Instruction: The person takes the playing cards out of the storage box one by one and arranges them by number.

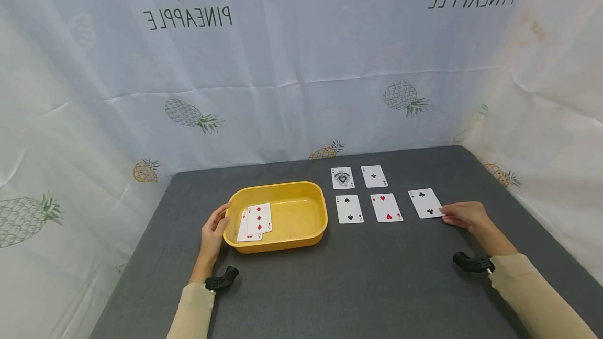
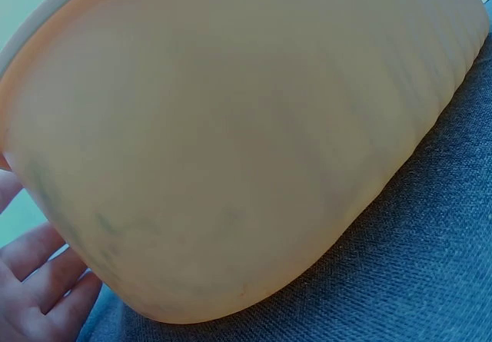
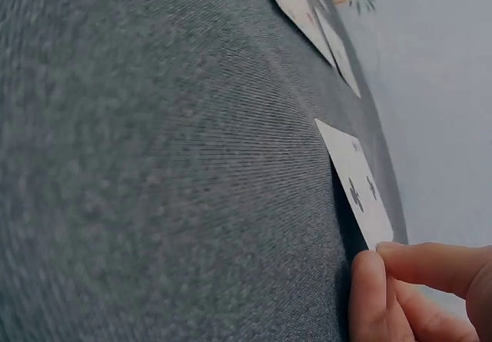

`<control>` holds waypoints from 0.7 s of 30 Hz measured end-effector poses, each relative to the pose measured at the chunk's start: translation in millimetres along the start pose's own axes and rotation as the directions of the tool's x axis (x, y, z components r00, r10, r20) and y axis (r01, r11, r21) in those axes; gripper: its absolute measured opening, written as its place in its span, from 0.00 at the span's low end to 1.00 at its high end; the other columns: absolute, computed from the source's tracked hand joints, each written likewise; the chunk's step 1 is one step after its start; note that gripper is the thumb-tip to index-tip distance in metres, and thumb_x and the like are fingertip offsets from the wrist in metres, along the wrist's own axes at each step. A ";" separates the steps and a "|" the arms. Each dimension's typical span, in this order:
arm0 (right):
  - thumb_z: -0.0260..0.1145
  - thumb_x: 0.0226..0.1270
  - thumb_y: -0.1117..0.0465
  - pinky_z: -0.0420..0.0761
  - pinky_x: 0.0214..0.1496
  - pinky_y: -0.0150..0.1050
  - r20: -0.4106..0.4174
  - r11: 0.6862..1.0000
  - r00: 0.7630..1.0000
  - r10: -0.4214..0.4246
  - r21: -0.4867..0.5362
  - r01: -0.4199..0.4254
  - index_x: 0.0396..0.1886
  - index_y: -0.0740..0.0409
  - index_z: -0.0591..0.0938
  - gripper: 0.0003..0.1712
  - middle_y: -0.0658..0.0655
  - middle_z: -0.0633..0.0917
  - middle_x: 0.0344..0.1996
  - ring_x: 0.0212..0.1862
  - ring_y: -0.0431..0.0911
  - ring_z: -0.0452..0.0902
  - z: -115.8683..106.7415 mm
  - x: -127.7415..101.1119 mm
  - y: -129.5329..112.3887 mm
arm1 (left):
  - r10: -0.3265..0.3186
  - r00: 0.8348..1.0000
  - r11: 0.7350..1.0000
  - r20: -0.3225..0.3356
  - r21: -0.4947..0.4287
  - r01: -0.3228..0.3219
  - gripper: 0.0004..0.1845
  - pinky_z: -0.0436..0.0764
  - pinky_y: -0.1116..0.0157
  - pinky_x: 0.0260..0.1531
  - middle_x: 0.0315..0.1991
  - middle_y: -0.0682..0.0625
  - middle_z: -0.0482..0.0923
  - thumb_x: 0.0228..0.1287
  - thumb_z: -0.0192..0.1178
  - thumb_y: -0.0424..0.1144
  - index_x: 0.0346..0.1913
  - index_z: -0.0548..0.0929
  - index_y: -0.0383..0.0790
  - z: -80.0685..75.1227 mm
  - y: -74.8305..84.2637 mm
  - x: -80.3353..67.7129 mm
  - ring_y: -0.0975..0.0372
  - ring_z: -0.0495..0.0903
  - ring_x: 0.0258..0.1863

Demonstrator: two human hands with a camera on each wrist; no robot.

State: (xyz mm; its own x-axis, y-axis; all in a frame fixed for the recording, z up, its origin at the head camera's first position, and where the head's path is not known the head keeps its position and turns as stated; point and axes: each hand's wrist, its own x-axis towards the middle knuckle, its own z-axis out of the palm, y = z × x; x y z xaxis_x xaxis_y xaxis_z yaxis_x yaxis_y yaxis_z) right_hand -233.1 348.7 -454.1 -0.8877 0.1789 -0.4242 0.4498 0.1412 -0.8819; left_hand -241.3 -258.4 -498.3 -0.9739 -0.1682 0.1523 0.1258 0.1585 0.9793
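Between the thumb and fingers of my right hand (image 1: pixel 466 214) is the corner of a two of clubs playing card (image 1: pixel 424 200). In the right wrist view a dark shadow lies under this card (image 3: pixel 356 180), whose held end is tilted up. My left hand (image 1: pixel 214 228) is at the left end of a yellow plastic basin (image 1: pixel 292 244), touching its rim and outer wall. The left wrist view shows relaxed fingers (image 2: pixel 54 277) beside the basin wall (image 2: pixel 231 142). Inside the basin, a three of diamonds (image 1: pixel 259 218) overlaps another red card (image 1: pixel 242 232).
Right of the basin lie a two of spades (image 1: pixel 349 209) and a two of hearts (image 1: pixel 386 208). Behind them are an ornate black ace (image 1: pixel 342 178) and an ace of clubs (image 1: pixel 374 176). A pineapple-print curtain (image 1: pixel 282 56) backs the dark grey table (image 1: pixel 330 286).
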 end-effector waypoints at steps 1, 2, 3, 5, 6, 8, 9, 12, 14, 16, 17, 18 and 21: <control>0.63 0.62 0.70 0.83 0.27 0.28 -0.022 0.999 1.000 -0.007 -0.036 0.007 0.23 0.57 0.84 0.10 0.42 0.83 0.14 0.18 0.32 0.81 1.0 -0.1 -0.4 | 0.000 1.000 1.000 -0.002 0.000 0.000 0.21 0.72 0.86 0.48 0.48 0.76 0.72 0.72 0.50 0.35 0.65 0.70 0.33 -0.2 -0.1 -0.2 0.85 0.72 0.51; 0.63 0.62 0.70 0.82 0.26 0.28 -0.043 0.997 0.999 -0.016 -0.072 0.013 0.25 0.60 0.85 0.08 0.42 0.82 0.14 0.18 0.32 0.81 1.9 0.0 -0.6 | 0.001 1.000 1.000 -0.002 -0.001 -0.001 0.21 0.72 0.86 0.48 0.48 0.76 0.72 0.72 0.50 0.35 0.65 0.70 0.33 -0.3 -0.1 -0.3 0.85 0.72 0.51; 0.64 0.61 0.69 0.82 0.26 0.28 -0.065 0.995 0.998 -0.024 -0.102 0.018 0.27 0.63 0.85 0.06 0.42 0.82 0.13 0.17 0.32 0.80 2.7 0.4 -0.9 | 0.001 1.000 1.000 -0.004 0.000 -0.001 0.21 0.72 0.87 0.48 0.48 0.76 0.72 0.72 0.50 0.35 0.65 0.70 0.33 -0.5 -0.3 -0.3 0.85 0.72 0.51; 0.65 0.60 0.68 0.82 0.25 0.28 -0.109 0.986 0.993 -0.041 -0.166 0.023 0.30 0.68 0.85 0.06 0.42 0.81 0.11 0.16 0.32 0.79 4.0 1.1 -1.2 | 0.001 1.000 1.000 -0.002 0.001 -0.001 0.21 0.72 0.87 0.48 0.49 0.76 0.71 0.73 0.51 0.36 0.65 0.70 0.33 -0.5 -0.2 -0.3 0.85 0.71 0.51; 0.66 0.59 0.67 0.82 0.24 0.28 -0.133 0.980 0.990 -0.047 -0.198 0.020 0.30 0.68 0.85 0.06 0.41 0.81 0.10 0.15 0.31 0.78 4.5 1.5 -1.2 | 0.001 1.000 1.000 -0.001 0.000 -0.001 0.21 0.72 0.87 0.48 0.49 0.76 0.71 0.73 0.51 0.36 0.66 0.70 0.33 -0.5 -0.3 -0.2 0.85 0.71 0.51; 0.68 0.57 0.66 0.80 0.22 0.28 -0.167 0.968 0.984 -0.064 -0.252 0.020 0.30 0.70 0.85 0.08 0.41 0.80 0.09 0.14 0.31 0.77 4.5 1.8 -0.6 | 0.001 1.000 1.000 0.002 0.000 -0.001 0.22 0.72 0.87 0.49 0.49 0.76 0.72 0.73 0.51 0.36 0.66 0.70 0.34 -0.3 -0.2 0.1 0.85 0.71 0.52; 0.68 0.56 0.65 0.80 0.21 0.28 -0.177 0.962 0.982 -0.071 -0.271 0.020 0.30 0.71 0.85 0.09 0.41 0.79 0.08 0.14 0.31 0.76 4.2 1.8 -0.3 | 0.001 1.000 1.000 0.002 0.000 -0.001 0.22 0.72 0.86 0.49 0.49 0.76 0.72 0.73 0.51 0.36 0.66 0.70 0.34 -0.2 -0.2 0.3 0.85 0.71 0.52; 0.70 0.55 0.63 0.79 0.20 0.28 -0.192 0.951 0.978 -0.078 -0.308 0.015 0.29 0.69 0.85 0.10 0.40 0.78 0.07 0.13 0.31 0.75 3.0 0.7 -0.7 | -0.002 1.000 1.000 -0.001 -0.003 0.002 0.21 0.72 0.86 0.49 0.48 0.76 0.72 0.73 0.51 0.36 0.66 0.71 0.34 0.1 -0.3 0.4 0.85 0.72 0.51; 0.70 0.56 0.63 0.79 0.20 0.28 -0.182 0.955 0.980 -0.074 -0.295 0.018 0.26 0.65 0.85 0.08 0.40 0.78 0.08 0.13 0.31 0.75 2.0 -0.8 -0.8 | -0.003 1.000 1.000 -0.002 0.000 0.003 0.21 0.72 0.87 0.49 0.48 0.76 0.72 0.73 0.50 0.36 0.66 0.71 0.34 0.3 0.2 0.6 0.85 0.71 0.51; 0.69 0.57 0.63 0.80 0.21 0.28 -0.165 0.965 0.984 -0.066 -0.261 0.021 0.22 0.60 0.84 0.06 0.39 0.79 0.08 0.14 0.30 0.75 2.0 -2.6 -1.5 | -0.005 1.000 1.000 -0.002 0.003 0.005 0.21 0.71 0.87 0.49 0.49 0.77 0.71 0.73 0.50 0.36 0.66 0.71 0.34 0.2 0.3 0.8 0.85 0.71 0.52; 0.68 0.58 0.63 0.80 0.22 0.28 -0.143 0.970 0.988 -0.064 -0.241 0.027 0.21 0.57 0.83 0.07 0.39 0.79 0.09 0.14 0.30 0.76 2.5 -3.8 -2.1 | -0.006 1.000 1.000 -0.002 0.004 0.006 0.21 0.71 0.87 0.49 0.49 0.77 0.71 0.73 0.50 0.36 0.66 0.70 0.34 0.1 0.3 0.8 0.85 0.71 0.52; 0.68 0.59 0.64 0.80 0.22 0.27 -0.117 0.975 0.991 -0.061 -0.221 0.034 0.21 0.56 0.83 0.08 0.39 0.79 0.10 0.15 0.30 0.76 3.5 -5.6 -3.1 | -0.005 1.000 1.000 -0.001 0.006 0.005 0.22 0.71 0.87 0.49 0.49 0.77 0.71 0.73 0.50 0.36 0.66 0.70 0.34 0.1 0.4 0.7 0.86 0.70 0.52; 0.65 0.62 0.64 0.80 0.24 0.26 -0.026 0.987 0.999 -0.045 -0.156 0.040 0.19 0.51 0.82 0.12 0.39 0.80 0.13 0.17 0.30 0.76 11.2 -10.8 -7.7 | -0.003 1.000 1.000 -0.001 0.003 0.003 0.22 0.71 0.87 0.49 0.49 0.77 0.71 0.73 0.50 0.36 0.66 0.70 0.34 -0.2 -0.2 0.8 0.86 0.70 0.52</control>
State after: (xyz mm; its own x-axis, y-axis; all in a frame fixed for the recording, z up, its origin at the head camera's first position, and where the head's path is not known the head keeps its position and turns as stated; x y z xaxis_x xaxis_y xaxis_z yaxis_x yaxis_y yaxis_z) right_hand -228.1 334.8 -445.1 -0.9040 0.1978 -0.3789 0.4238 0.2987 -0.8551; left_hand -242.1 -258.8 -498.3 -0.9741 -0.1692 0.1499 0.1226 0.1614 0.9792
